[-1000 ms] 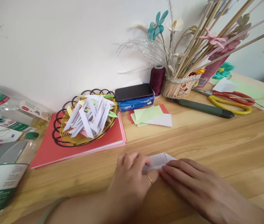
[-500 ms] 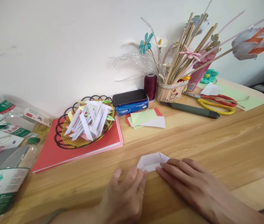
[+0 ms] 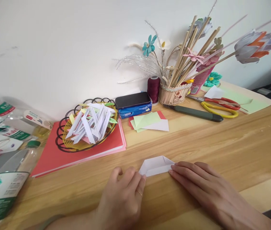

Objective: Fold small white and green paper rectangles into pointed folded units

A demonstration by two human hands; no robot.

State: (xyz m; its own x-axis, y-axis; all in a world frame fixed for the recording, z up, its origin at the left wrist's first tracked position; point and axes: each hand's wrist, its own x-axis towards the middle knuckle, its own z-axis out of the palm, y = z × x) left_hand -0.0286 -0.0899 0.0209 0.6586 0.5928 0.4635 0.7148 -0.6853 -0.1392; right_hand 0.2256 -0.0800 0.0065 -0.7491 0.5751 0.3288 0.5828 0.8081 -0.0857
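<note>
A small piece of white paper lies on the wooden table in front of me, its top corners folded in and a strip creased along its lower edge. My left hand is closed, with its curled fingers and thumb pinching the paper's left corner. At the right corner, the fingertips and thumb of my right hand come together on the paper. The fingers of that hand are fairly straight and lie side by side, close to the tabletop. Both corner tips are hidden under my fingers.
Behind the paper, a wire basket of folded strips sits on red paper. Small coloured sheets, a phone, a thread spool, a dark-green-handled cutter and scissors lie further back. Plastic bottles stand left.
My right hand has slid rightward along the lower edge to the paper's right corner, showing more of the folded strip. My left hand has shifted slightly left, still on the left corner.
</note>
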